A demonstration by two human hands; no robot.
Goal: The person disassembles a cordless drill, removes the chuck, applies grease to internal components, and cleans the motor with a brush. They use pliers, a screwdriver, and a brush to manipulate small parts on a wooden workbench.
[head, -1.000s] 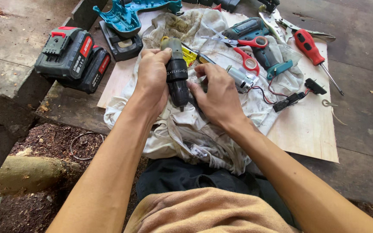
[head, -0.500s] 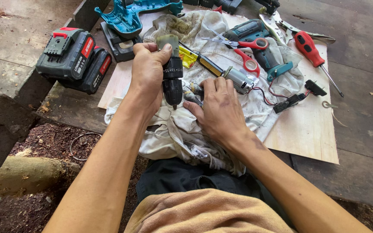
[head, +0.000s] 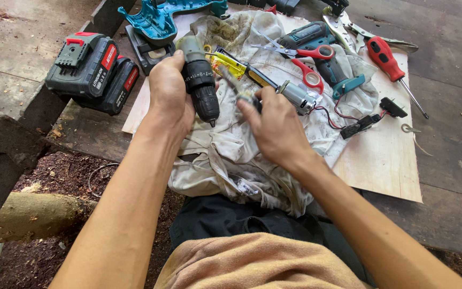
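L hand point(head: 171, 93) grips drill chuck assy point(head: 200, 85) over rag point(head: 231, 150); R hand point(head: 274, 123) pinches small part, hidden. Scissors point(head: 300, 59) close by R; board edge point(head: 380, 187) free.

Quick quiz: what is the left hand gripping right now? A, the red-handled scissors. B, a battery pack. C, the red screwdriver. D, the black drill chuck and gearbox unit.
D: the left hand wraps the black drill chuck and gearbox unit, held above the dirty white cloth.
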